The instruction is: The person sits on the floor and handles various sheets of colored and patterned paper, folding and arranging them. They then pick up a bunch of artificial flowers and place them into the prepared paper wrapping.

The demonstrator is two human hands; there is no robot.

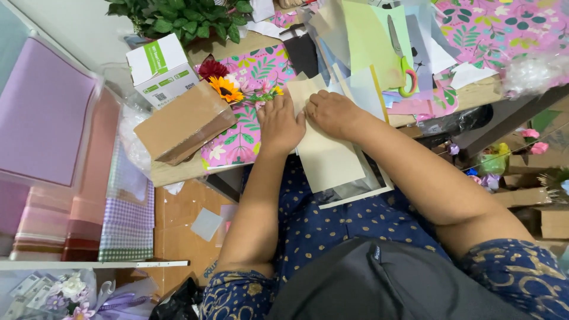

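Both hands (308, 118) pressing cream paper (329, 157), long axis toward the person

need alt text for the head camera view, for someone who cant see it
Seen from above, a person's left hand and right hand press side by side on a cream paper sheet at a cluttered table edge. A small flower bunch, a brown cardboard box and green-handled scissors lie nearby.

We see a matt cream paper sheet (323, 151), a rough brown cardboard box (184, 122) partly wrapped in glossy clear film, scissors (400, 56) with metal blades and green plastic handles, and smooth floral wrapping paper (240, 139).
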